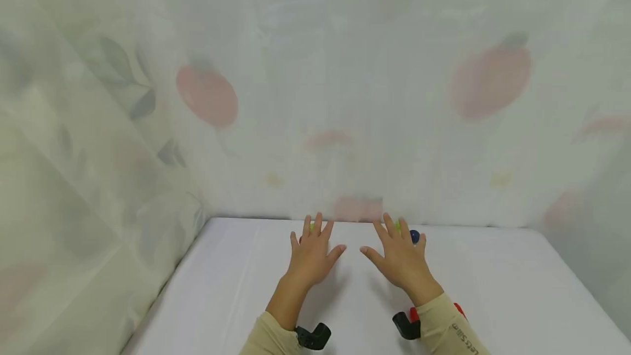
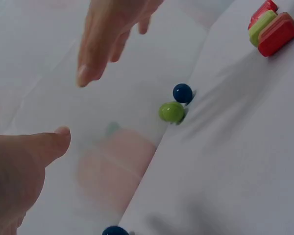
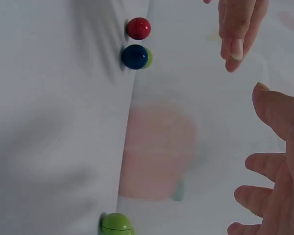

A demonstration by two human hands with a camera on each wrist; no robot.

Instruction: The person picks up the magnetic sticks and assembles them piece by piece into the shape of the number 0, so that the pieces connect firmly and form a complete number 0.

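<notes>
Both hands hover over the white table with fingers spread and nothing in them. My left hand (image 1: 310, 256) is nearest a small group of balls: a red ball (image 3: 138, 28), a blue ball (image 3: 134, 57) and a green ball (image 3: 147, 58) partly behind it. In the head view its fingers mostly cover them. Beyond the fingers of my right hand (image 1: 401, 256) sit another blue ball (image 1: 414, 236) and glossy green balls (image 2: 172, 112), partly hidden in the head view. Red and lime rounded pieces (image 2: 277, 36) lie close together under the right forearm.
The white table (image 1: 222, 289) meets a hanging sheet (image 1: 315, 97) printed with faded fruit at its back edge. More sheeting (image 1: 74, 179) hangs on the left side. Each wrist carries a black mount (image 1: 314, 337) that juts inward.
</notes>
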